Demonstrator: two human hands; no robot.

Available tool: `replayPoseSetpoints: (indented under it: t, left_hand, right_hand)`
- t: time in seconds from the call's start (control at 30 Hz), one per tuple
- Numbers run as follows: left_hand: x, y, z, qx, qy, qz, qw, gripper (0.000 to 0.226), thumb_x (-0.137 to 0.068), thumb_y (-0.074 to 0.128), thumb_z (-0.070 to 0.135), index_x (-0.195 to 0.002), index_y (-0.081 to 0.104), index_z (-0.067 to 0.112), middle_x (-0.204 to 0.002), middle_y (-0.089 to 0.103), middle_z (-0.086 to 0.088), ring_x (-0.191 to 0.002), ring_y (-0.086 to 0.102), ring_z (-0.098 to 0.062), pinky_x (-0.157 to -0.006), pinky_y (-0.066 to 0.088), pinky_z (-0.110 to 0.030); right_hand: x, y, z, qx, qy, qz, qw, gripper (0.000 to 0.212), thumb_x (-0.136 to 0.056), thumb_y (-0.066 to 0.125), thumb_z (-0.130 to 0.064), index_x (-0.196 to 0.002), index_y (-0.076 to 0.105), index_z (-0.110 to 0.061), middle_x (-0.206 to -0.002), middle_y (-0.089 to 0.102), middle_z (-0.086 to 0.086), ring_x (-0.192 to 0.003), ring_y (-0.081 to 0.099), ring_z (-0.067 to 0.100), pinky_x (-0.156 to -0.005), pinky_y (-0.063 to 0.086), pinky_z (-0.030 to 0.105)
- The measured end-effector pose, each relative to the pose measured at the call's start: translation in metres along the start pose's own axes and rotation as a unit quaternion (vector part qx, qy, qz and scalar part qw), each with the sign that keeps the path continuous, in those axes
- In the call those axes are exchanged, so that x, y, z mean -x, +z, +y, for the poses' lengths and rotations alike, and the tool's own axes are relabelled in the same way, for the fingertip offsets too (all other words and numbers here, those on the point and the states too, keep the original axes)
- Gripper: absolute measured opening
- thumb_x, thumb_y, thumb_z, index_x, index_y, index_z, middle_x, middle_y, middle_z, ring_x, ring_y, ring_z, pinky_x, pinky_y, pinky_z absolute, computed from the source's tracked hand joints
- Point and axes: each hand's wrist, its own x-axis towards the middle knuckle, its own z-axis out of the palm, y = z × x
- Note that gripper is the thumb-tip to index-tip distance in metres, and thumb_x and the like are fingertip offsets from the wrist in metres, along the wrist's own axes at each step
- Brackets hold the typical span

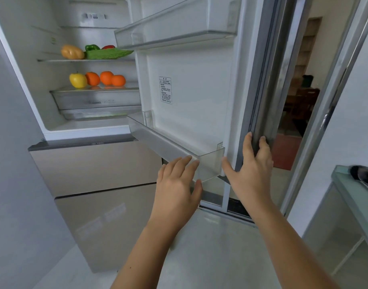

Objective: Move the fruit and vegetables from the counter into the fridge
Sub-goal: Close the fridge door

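The fridge stands open, its door swung out toward me. On the upper shelf lie a potato, a green pepper, a red pepper and a bitter gourd. One shelf lower sit a yellow apple and three oranges. My right hand grips the door's outer edge, fingers wrapped around it. My left hand is spread, empty, touching the corner of the lower door bin.
A clear drawer sits under the fruit shelf. Two closed beige drawers lie below the open compartment. A glass-topped counter stands at right with a dark object on it. A doorway to another room shows behind the door.
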Motion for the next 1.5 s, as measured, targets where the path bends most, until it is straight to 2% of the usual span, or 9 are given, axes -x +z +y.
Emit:
replayPoseSetpoints:
  t: [0.23, 0.63, 0.8, 0.9, 1.23, 1.33, 1.5]
  left_hand:
    - [0.032, -0.039, -0.027, -0.022, -0.014, -0.008, 1.0, 0.04, -0.081, 0.045, 0.027, -0.111, 0.064, 0.008, -0.114, 0.064, -0.009, -0.106, 0.055, -0.026, -0.09, 0.044, -0.042]
    - [0.08, -0.104, -0.084, -0.058, -0.051, -0.017, 0.997, 0.04, -0.081, 0.043, 0.027, -0.11, 0.063, 0.009, -0.113, 0.064, -0.009, -0.106, 0.058, -0.029, -0.089, 0.047, -0.05]
    - [0.102, -0.128, -0.11, -0.035, -0.09, -0.001, 0.995, 0.042, -0.081, 0.042, 0.031, -0.112, 0.063, 0.01, -0.114, 0.064, -0.007, -0.106, 0.055, -0.025, -0.091, 0.043, -0.043]
    - [0.116, -0.143, -0.125, -0.038, -0.099, -0.002, 0.994, 0.043, -0.081, 0.042, 0.03, -0.112, 0.063, 0.009, -0.114, 0.064, -0.008, -0.104, 0.059, -0.029, -0.091, 0.042, -0.04]
    - [0.151, -0.195, -0.181, -0.093, -0.13, 0.016, 0.987, 0.042, -0.08, 0.043, 0.028, -0.109, 0.064, 0.006, -0.112, 0.065, -0.011, -0.102, 0.06, -0.032, -0.086, 0.046, -0.045]
    - [0.158, -0.208, -0.198, -0.12, -0.142, 0.017, 0.982, 0.042, -0.08, 0.043, 0.029, -0.109, 0.064, 0.007, -0.112, 0.065, -0.01, -0.102, 0.059, -0.03, -0.086, 0.047, -0.045]
    - [0.162, -0.224, -0.23, -0.175, -0.169, 0.011, 0.97, 0.042, -0.08, 0.043, 0.03, -0.107, 0.064, 0.007, -0.11, 0.066, -0.011, -0.1, 0.061, -0.033, -0.086, 0.046, -0.046]
  right_hand:
    - [0.038, 0.006, -0.051, 0.012, 0.016, 0.017, 1.0, 0.081, -0.076, 0.07, -0.037, -0.141, 0.031, -0.006, -0.142, 0.027, 0.032, -0.131, 0.019, 0.05, -0.102, 0.022, 0.065]
    - [0.106, 0.018, -0.141, 0.048, -0.037, 0.011, 0.998, 0.082, -0.069, 0.074, -0.032, -0.138, 0.038, -0.008, -0.14, 0.03, 0.033, -0.13, 0.019, 0.051, -0.1, 0.021, 0.066]
    - [0.133, 0.028, -0.178, 0.049, -0.072, -0.002, 0.996, 0.076, -0.07, 0.072, -0.035, -0.136, 0.042, -0.013, -0.142, 0.029, 0.031, -0.13, 0.013, 0.046, -0.1, 0.022, 0.065]
    - [0.146, 0.034, -0.2, 0.047, -0.091, -0.014, 0.995, 0.075, -0.069, 0.072, -0.035, -0.135, 0.044, -0.014, -0.142, 0.03, 0.031, -0.13, 0.012, 0.043, -0.099, 0.022, 0.065]
    - [0.182, 0.061, -0.272, 0.014, -0.182, -0.076, 0.98, 0.06, -0.071, 0.07, -0.034, -0.125, 0.055, -0.012, -0.142, 0.036, 0.024, -0.132, 0.011, 0.042, -0.1, 0.02, 0.065]
    - [0.187, 0.071, -0.289, -0.021, -0.217, -0.092, 0.972, 0.051, -0.074, 0.06, -0.035, -0.119, 0.059, -0.012, -0.139, 0.041, 0.022, -0.133, 0.014, 0.04, -0.099, 0.024, 0.065]
    - [0.187, 0.092, -0.311, -0.08, -0.277, -0.117, 0.95, 0.041, -0.077, 0.056, -0.032, -0.11, 0.064, -0.011, -0.138, 0.044, 0.019, -0.134, 0.023, 0.033, -0.096, 0.031, 0.064]
